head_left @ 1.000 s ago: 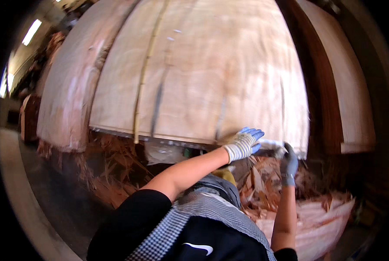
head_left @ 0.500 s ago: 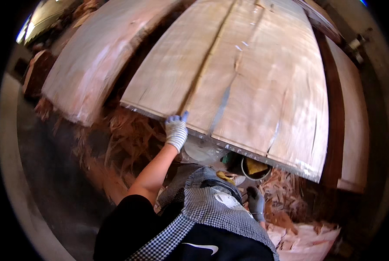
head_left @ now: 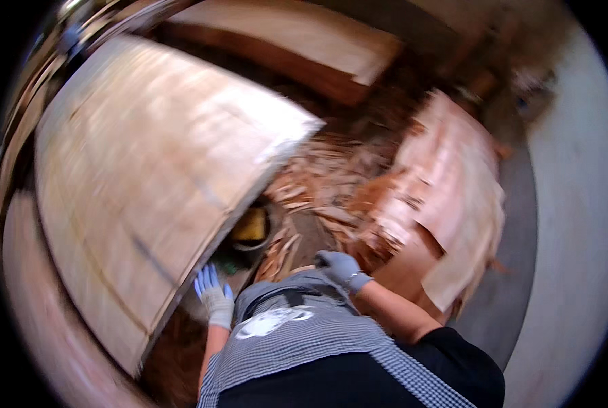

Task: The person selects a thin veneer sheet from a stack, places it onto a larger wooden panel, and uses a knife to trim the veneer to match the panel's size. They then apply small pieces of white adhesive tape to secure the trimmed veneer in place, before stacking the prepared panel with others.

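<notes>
My left hand [head_left: 215,299], in a pale glove with bluish fingertips, is open with its fingers stretched out. They lie at the near edge of a large stack of pale wood veneer sheets [head_left: 147,156]; whether they press on it I cannot tell. In front of my checked apron [head_left: 304,333], my right hand [head_left: 343,268] wears a grey glove. Its fingers are curled in, and what they hold, if anything, is hidden. A round bucket [head_left: 271,228] with something yellow [head_left: 249,226] inside stands beside the stack's edge.
Torn reddish veneer scraps [head_left: 317,173] litter the floor beyond my hands. A pile of pinkish, ragged sheets [head_left: 447,197] lies to the right. Another veneer stack [head_left: 304,37] stands at the back, and a further one [head_left: 39,272] at the far left.
My view has swung to the right, so the big stack now lies at the left. The right hand has come up before the apron. My left hand is still by the stack's edge, nearer the bucket.
</notes>
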Demonstrator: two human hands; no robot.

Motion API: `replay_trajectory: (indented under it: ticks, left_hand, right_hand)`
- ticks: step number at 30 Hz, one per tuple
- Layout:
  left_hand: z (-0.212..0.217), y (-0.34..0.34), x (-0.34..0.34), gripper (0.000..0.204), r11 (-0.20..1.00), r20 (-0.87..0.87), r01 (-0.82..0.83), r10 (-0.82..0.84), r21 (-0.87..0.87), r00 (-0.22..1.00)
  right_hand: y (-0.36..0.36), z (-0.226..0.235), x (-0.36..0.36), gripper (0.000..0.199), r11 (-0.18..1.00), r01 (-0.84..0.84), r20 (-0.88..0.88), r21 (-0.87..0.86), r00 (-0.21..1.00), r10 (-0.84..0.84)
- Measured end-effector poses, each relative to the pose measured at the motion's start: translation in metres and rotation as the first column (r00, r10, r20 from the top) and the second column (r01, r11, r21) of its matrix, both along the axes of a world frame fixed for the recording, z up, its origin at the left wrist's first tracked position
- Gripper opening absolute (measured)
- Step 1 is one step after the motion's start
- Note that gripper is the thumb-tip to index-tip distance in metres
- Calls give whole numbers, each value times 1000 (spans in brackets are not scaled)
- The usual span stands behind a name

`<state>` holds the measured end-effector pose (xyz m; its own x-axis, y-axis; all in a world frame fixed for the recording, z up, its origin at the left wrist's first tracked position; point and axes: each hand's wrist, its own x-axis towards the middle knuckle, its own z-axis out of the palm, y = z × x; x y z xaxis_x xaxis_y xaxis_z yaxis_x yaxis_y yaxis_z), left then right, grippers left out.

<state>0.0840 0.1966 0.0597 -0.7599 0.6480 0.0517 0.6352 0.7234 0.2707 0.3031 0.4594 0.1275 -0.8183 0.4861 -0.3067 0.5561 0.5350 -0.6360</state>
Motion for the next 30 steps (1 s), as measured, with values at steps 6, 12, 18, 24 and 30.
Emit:
replay_trajectory:
  ticks: [6, 12, 18, 24, 30]
  left_hand:
    - [-18, 51, 38, 69, 908, 19, 363, -368, -208, 930]
    - [-6, 78, 28, 52, 878, -19, 422, -437, -225, 899]
    - [26, 170, 130, 43, 697, 121, 701, -691, -148, 713]
    - [14, 214, 183, 40, 552, 237, 826, -792, -117, 563]
    - [31, 276, 224, 41, 372, 168, 920, -906, -125, 389]
  right_hand:
    - [24, -15, 132, 16, 847, 467, 13, 253, 874, -485]
    - [92, -56, 325, 18, 279, 855, -194, 437, 393, -899]
    - [106, -158, 514, 19, -570, 758, 144, -316, -556, -819]
    - [80, -133, 531, 17, -335, 898, 221, -286, -279, -935]
    - [75, -170, 556, 19, -89, 862, 266, -500, 55, -962]
